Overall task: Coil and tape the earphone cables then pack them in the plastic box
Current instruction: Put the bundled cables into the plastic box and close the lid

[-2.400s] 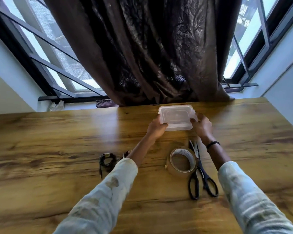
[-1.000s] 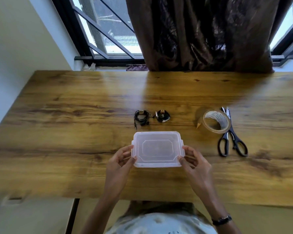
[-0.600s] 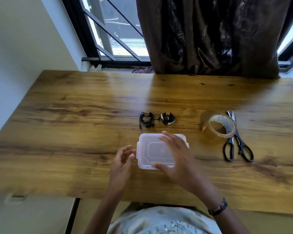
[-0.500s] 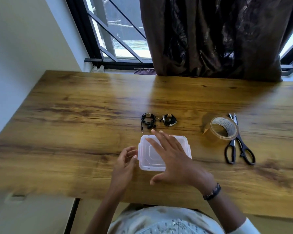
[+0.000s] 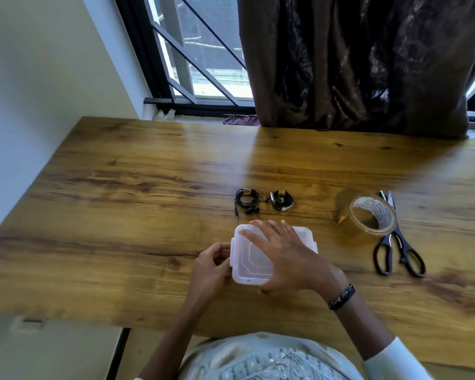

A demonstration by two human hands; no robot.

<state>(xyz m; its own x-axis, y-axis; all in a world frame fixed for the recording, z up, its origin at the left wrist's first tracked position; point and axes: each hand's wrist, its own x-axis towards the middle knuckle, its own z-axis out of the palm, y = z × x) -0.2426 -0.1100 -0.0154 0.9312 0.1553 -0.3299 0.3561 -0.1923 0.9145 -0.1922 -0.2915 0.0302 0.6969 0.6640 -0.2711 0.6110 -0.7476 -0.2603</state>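
A clear plastic box [image 5: 248, 263] with its lid on lies on the wooden table [image 5: 121, 215] near the front edge. My right hand [image 5: 288, 256] rests flat on the lid with fingers spread. At the box's left side, my left hand [image 5: 210, 263] has curled fingers on the lid's edge clip. Two coiled black earphone cables lie just beyond the box, one on the left [image 5: 246, 201] and one on the right [image 5: 281, 201], both bound with tape.
A roll of brown tape [image 5: 372, 215] stands to the right of the box, with black scissors [image 5: 398, 248] beside it. A dark curtain [image 5: 354, 64] and a barred window [image 5: 192, 58] lie behind the table's far edge.
I pulled the box from the far side of the table to the front edge. My right hand then moved from the box's right side onto the lid; my left closed in on the left clip.
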